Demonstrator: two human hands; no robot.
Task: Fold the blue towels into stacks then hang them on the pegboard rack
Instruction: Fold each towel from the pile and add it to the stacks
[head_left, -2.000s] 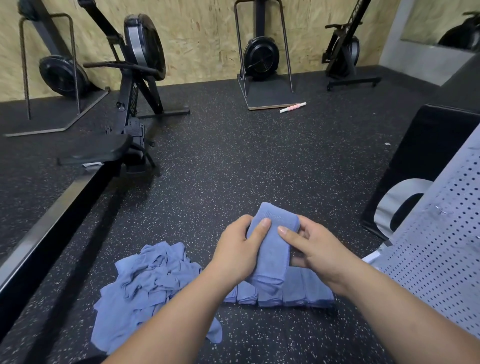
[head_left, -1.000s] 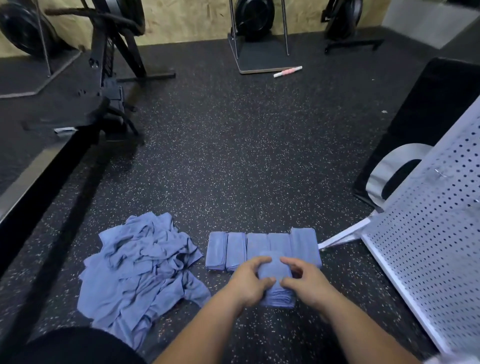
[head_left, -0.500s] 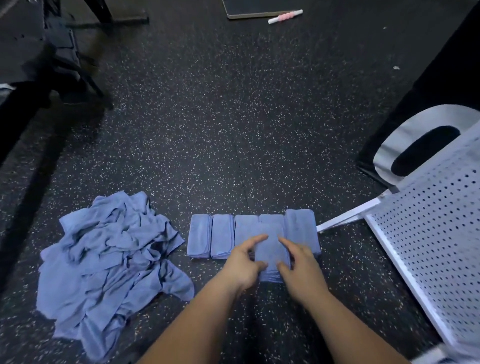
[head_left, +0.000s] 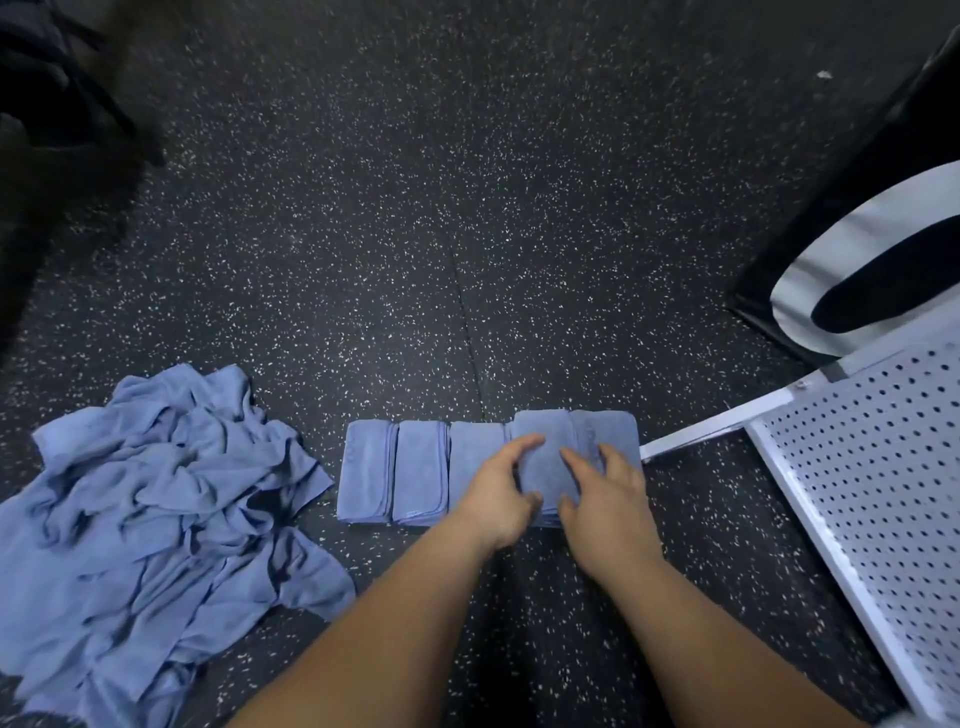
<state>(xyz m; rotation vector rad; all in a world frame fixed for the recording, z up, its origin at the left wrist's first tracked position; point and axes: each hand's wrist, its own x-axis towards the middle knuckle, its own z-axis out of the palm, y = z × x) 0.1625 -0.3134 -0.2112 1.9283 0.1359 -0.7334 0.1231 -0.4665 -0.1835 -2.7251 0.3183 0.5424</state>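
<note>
Dark speckled floor (head_left: 467, 208) fills the view. White pegboard rack (head_left: 872, 467) lies at right, tilted, its frame bar reaching toward the towels. Loose pile of blue towels (head_left: 156, 509) lies crumpled at left, apart from the rest. Row of folded towels (head_left: 395, 467) sits side by side at centre, on the floor between pile and rack. Folded towel (head_left: 545, 467) sits second from the row's right end, touching its neighbours. Both forearms reach forward from the bottom edge. Left hand (head_left: 498, 499) pinches its left side, index finger on top, thumb at the near edge. Right hand (head_left: 608, 504) pinches its right side the same way, other fingers resting on the end towel.
</note>
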